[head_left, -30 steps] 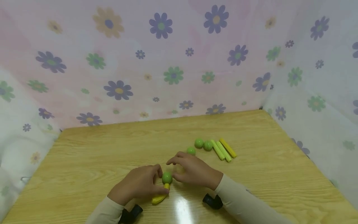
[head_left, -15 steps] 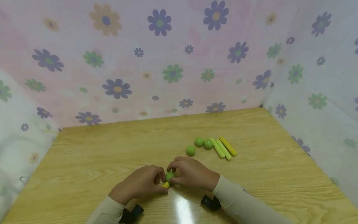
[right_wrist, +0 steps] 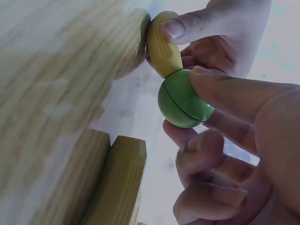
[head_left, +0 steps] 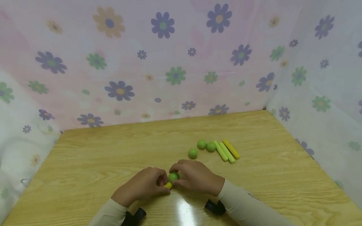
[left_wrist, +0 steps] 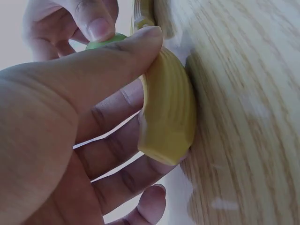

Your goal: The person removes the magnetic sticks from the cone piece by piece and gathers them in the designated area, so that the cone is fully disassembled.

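Note:
My left hand (head_left: 142, 185) pinches a yellow toy banana (left_wrist: 168, 108) between thumb and fingers, low over the wooden table. In the head view only the banana's end shows; the hand covers the rest. With thumb and fingers my right hand (head_left: 195, 177) grips a green ball (right_wrist: 183, 101) that has a groove round its middle. Ball and banana end meet in the right wrist view; whether they are joined I cannot tell. Both hands are close together near the front middle of the table.
Beyond my right hand lie several more green balls, one of them (head_left: 193, 153) nearest to it. Right of these are two pale green sticks (head_left: 223, 152) and a yellow stick (head_left: 231, 148), side by side. Flower-print cloth (head_left: 175, 62) borders the wooden table (head_left: 113, 147) at the back and sides.
My right hand has come in left and down and now grips the green ball. Ball and banana have shifted slightly right, and my left hand now covers more of the banana.

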Motion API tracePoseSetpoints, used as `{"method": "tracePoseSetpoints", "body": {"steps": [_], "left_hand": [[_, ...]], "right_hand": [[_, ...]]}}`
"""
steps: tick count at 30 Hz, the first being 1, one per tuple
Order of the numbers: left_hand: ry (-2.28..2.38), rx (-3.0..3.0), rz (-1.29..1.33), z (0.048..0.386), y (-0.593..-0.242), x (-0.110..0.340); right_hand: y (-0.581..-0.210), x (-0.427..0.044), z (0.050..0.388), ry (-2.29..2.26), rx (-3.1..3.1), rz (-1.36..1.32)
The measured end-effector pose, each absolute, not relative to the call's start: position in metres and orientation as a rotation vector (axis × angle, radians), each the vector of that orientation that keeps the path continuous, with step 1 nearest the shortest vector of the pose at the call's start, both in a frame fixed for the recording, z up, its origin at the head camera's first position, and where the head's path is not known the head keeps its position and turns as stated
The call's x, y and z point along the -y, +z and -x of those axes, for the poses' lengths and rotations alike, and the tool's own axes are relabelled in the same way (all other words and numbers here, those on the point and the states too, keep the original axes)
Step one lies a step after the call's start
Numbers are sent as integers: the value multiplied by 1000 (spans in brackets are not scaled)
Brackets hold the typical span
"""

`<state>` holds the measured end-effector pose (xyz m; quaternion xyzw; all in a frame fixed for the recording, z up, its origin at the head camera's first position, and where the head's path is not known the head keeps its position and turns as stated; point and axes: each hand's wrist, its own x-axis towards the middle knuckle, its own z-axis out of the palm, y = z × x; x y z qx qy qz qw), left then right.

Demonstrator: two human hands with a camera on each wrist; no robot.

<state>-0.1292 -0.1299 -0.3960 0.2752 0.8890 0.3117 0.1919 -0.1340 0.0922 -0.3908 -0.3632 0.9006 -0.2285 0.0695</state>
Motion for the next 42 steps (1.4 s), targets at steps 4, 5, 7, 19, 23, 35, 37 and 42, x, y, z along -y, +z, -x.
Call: {"method": "tracePoseSetpoints", "body": {"steps": [4,5,7,19,23,35,37,42], "left_hand": [[852,-2500,-772,130,-393,127],[844,-2498,-769,130,-393,127],[828,-2485,-761,130,-392,126],[816,-2495,-763,128,-396,128],[812,-2507,-788,129,-398,129],[923,-2466,-747,129,-398,125],[1016,-2410,-722,129,-397,124],[1308,-2228,-666,127,-395,117]], "right_hand": [[-387,-105,135,-734,-2769,1075],[-386,-109,135,-763,-2798,1057],[-384,-120,137,-850,-2845,984],[-403,-174,159,-731,-3077,750],[-406,-177,165,-650,-3055,748],[-407,-177,167,-583,-3030,697],[-407,-177,166,-575,-3031,701],[-405,-176,166,-555,-3034,703]]}}
